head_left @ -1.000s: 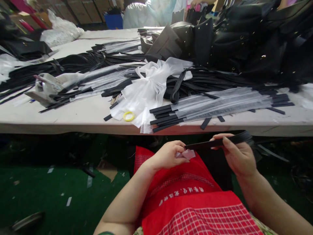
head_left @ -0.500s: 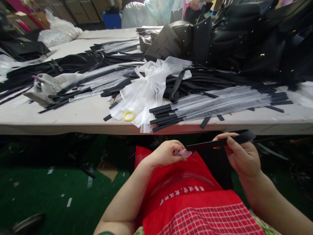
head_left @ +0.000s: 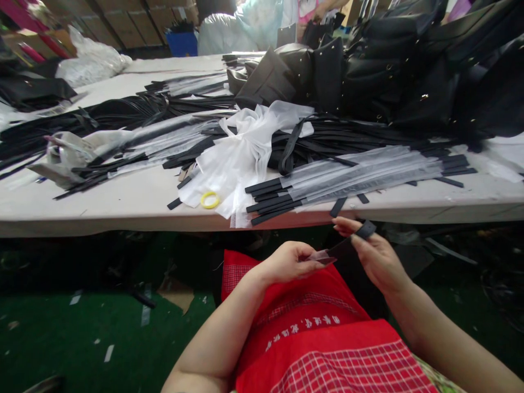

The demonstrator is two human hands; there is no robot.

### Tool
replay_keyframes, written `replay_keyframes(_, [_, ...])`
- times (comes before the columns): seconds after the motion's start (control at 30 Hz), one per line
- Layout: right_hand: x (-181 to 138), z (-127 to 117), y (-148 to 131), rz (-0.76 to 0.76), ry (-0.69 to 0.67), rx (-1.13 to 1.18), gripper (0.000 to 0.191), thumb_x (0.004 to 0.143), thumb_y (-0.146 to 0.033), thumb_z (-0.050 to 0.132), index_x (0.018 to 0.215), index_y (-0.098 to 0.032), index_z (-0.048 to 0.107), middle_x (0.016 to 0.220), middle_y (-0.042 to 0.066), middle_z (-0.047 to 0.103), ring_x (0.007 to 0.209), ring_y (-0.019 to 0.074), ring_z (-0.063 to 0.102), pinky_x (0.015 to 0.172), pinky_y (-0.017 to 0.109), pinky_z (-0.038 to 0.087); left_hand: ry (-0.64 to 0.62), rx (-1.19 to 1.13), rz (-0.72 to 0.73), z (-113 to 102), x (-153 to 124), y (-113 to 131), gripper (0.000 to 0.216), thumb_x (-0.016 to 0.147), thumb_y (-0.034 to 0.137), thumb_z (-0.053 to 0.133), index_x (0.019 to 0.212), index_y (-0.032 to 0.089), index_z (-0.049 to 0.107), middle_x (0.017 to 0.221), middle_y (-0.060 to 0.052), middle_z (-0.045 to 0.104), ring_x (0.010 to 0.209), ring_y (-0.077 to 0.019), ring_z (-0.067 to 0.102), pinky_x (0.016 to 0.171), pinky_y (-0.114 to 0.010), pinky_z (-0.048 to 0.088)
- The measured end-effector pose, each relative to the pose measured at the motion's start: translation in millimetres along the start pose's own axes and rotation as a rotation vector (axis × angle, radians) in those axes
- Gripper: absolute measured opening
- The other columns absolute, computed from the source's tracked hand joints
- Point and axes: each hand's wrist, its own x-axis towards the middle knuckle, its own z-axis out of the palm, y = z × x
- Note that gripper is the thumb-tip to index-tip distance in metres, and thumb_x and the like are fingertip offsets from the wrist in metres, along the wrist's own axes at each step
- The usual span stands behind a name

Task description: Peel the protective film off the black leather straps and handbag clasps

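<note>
Over the red apron point(head_left: 311, 333), my left hand point(head_left: 291, 261) is closed, pinching a small clear plastic sleeve point(head_left: 321, 256). A black strap point(head_left: 343, 249) runs from the sleeve to my right hand point(head_left: 379, 262). My right thumb and fingers grip that strap, and its dark end point(head_left: 365, 230) sticks out past them. How far the strap reaches inside the sleeve is hidden by my left fingers. Just beyond my hands, several black straps in clear sleeves point(head_left: 352, 172) lie side by side on the table point(head_left: 123, 210).
A heap of white plastic sleeves point(head_left: 241, 155) and a yellow ring point(head_left: 210, 200) lie near the table's front edge. Black bags point(head_left: 385, 82) are piled at the back right. Bundles of loose black straps point(head_left: 106, 114) spread leftward. Scraps litter the green floor point(head_left: 77, 338).
My right hand has moved left, closer to my left hand, and less strap shows between them. The part of strap past my right fingers also looks shorter. My left hand keeps its pinch.
</note>
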Motion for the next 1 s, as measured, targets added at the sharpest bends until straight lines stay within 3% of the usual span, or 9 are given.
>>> replay_keyframes(0.1, [12.3,-14.8,-7.0,-0.066,0.230,0.121,0.033,0.093,-0.044,0.052,0.115,-0.028,0.071,0.127,0.004,0.066,0.123,0.0250,0.057,0.111,0.043,0.039,-0.068,-0.123,-0.150,-3.1,-2.3,1.0,0.042,0.083,0.055,0.062,0.087,0.013,0.068,0.067,0.001,0.062,0.053,-0.0092,0.052,0.051,-0.021,0.038])
replay_keyframes(0.17, [14.1,-15.6,-9.5,-0.110,0.255,0.064,0.030,0.094,-0.041,0.052,0.110,-0.027,0.073,0.131,0.003,0.064,0.129,0.0255,0.051,0.116,0.043,0.033,-0.065,-0.155,-0.162,-3.3,0.9,2.9,0.045,0.084,0.057,0.060,0.089,0.014,0.068,0.071,-0.002,0.066,0.058,-0.0119,0.059,0.055,-0.022,0.043])
replay_keyframes(0.3, [0.7,6.0,0.2,-0.080,0.051,-0.063,0.030,0.096,-0.041,0.050,0.108,-0.028,0.074,0.139,0.002,0.057,0.133,0.0264,0.047,0.117,0.043,0.030,-0.036,-0.198,-0.037,4.2,14.7,8.5,0.046,0.085,0.056,0.059,0.091,0.012,0.069,0.080,-0.007,0.072,0.070,-0.0159,0.066,0.067,-0.025,0.049])
replay_keyframes(0.43, [0.5,15.3,10.0,-0.057,-0.090,-0.147,0.033,0.093,-0.044,0.055,0.118,-0.030,0.071,0.147,0.003,0.049,0.136,0.0283,0.043,0.116,0.046,0.030,-0.012,-0.241,-0.011,5.5,16.9,10.4,0.042,0.086,0.053,0.060,0.088,0.012,0.070,0.072,-0.004,0.069,0.063,-0.0121,0.063,0.064,-0.023,0.049])
replay_keyframes(0.57, [23.6,-1.3,2.3,-0.186,0.213,0.017,0.034,0.096,-0.042,0.048,0.117,-0.028,0.070,0.143,0.003,0.054,0.140,0.0271,0.038,0.118,0.048,0.026,-0.046,-0.225,-0.101,-5.8,8.1,5.9,0.042,0.083,0.054,0.064,0.088,0.013,0.070,0.068,-0.002,0.068,0.056,-0.0101,0.060,0.057,-0.021,0.046])
replay_keyframes(0.63, [28.2,-2.0,-0.9,-0.206,0.257,0.040,0.033,0.097,-0.041,0.046,0.114,-0.029,0.072,0.144,0.001,0.053,0.141,0.0264,0.037,0.119,0.046,0.024,-0.052,-0.244,-0.117,-8.3,8.2,4.7,0.045,0.082,0.056,0.064,0.088,0.013,0.069,0.070,-0.004,0.070,0.058,-0.0113,0.062,0.058,-0.022,0.047])
replay_keyframes(0.77, [18.4,17.8,2.4,-0.139,-0.053,-0.179,0.034,0.095,-0.048,0.050,0.116,-0.032,0.072,0.150,-0.001,0.045,0.142,0.0283,0.036,0.121,0.048,0.020,0.006,-0.326,-0.092,-2.4,16.8,8.9,0.050,0.080,0.062,0.064,0.086,0.012,0.068,0.070,-0.005,0.069,0.057,-0.0123,0.062,0.055,-0.022,0.047])
replay_keyframes(0.83, [18.5,20.8,2.4,-0.146,-0.117,-0.259,0.035,0.093,-0.051,0.053,0.118,-0.034,0.071,0.152,-0.001,0.043,0.144,0.0294,0.031,0.121,0.050,0.017,0.024,-0.310,-0.086,0.2,18.6,10.4,0.051,0.081,0.062,0.062,0.085,0.012,0.068,0.066,-0.004,0.066,0.053,-0.0108,0.059,0.050,-0.020,0.044])
replay_keyframes(1.0, [43.6,-7.0,-14.6,-0.205,0.230,0.018,0.038,0.097,-0.048,0.044,0.113,-0.028,0.073,0.149,-0.001,0.047,0.143,0.0274,0.033,0.122,0.047,0.019,0.010,-0.242,-0.138,-2.3,14.9,4.4,0.052,0.078,0.062,0.065,0.089,0.012,0.070,0.067,-0.003,0.065,0.053,-0.0100,0.058,0.052,-0.021,0.046])
